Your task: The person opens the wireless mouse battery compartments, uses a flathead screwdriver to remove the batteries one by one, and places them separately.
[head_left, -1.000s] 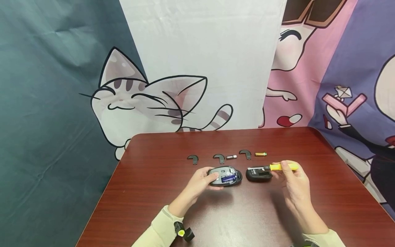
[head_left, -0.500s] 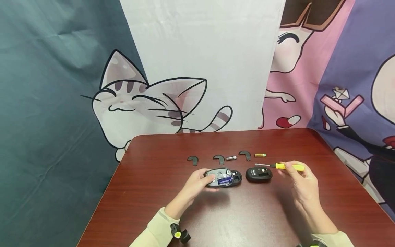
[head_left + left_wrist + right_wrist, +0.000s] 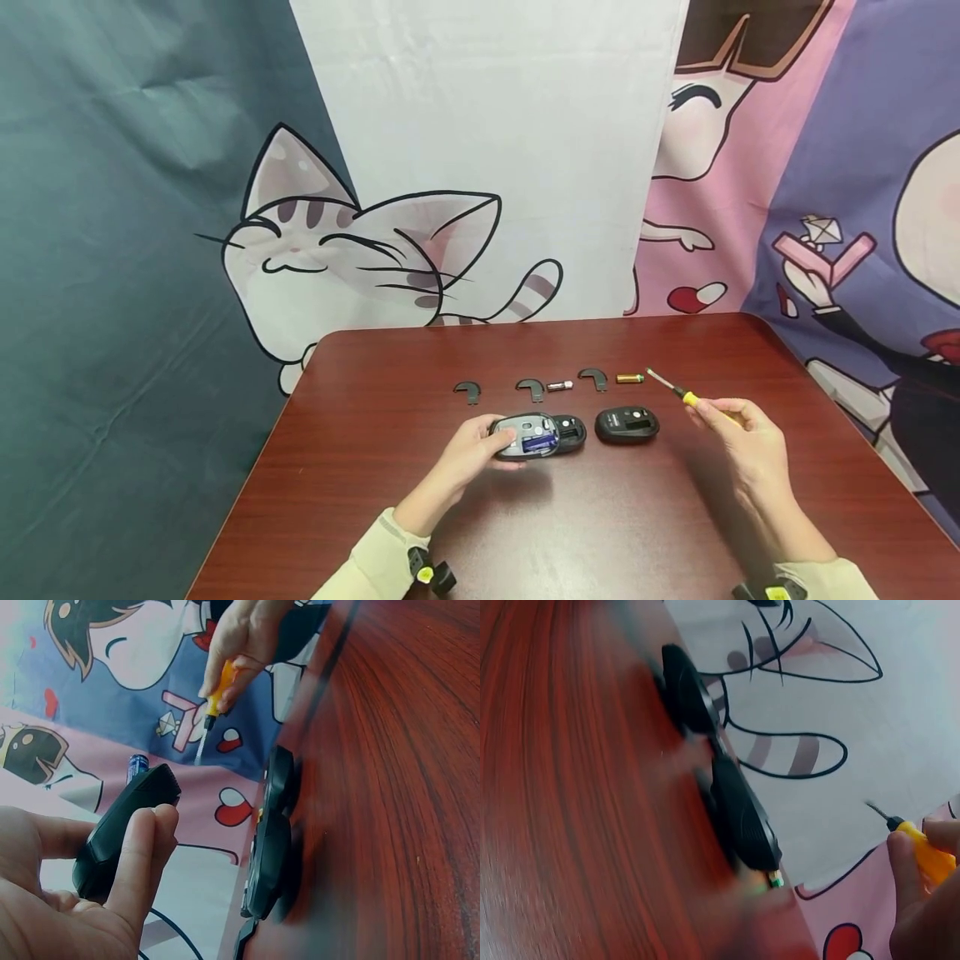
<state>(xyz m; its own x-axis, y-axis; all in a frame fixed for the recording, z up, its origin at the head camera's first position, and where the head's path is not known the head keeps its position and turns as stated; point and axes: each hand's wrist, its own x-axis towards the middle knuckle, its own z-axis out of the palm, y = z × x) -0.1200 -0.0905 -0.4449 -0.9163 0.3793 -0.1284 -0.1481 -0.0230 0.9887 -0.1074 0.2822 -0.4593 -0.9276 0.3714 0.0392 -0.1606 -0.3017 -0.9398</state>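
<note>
My left hand (image 3: 472, 446) grips a computer mouse (image 3: 517, 446) above the table, underside up, thumb on its bottom. A blue battery (image 3: 538, 442) shows in its uncovered compartment; in the left wrist view the battery (image 3: 136, 766) sticks up past the mouse's edge. My right hand (image 3: 746, 437) holds a screwdriver by its yellow handle (image 3: 926, 851). Its metal shaft (image 3: 662, 380) points up and left, the tip apart from everything near the golden battery (image 3: 629, 378). A second mouse (image 3: 573, 432) lies partly hidden behind the held one. A third mouse (image 3: 627, 425) lies underside up beside it.
Three dark battery covers, a left one (image 3: 468, 392), a middle one (image 3: 532, 389) and a right one (image 3: 594, 378), lie in a row behind the mice. A silver battery (image 3: 559, 386) sits among them. A cartoon-printed cloth (image 3: 480, 125) hangs behind the table (image 3: 360, 467).
The screwdriver has lifted off the right-hand mouse, moved right, and its tip has swung upward. My left hand has shifted slightly left with its mouse, uncovering more of the mouse behind.
</note>
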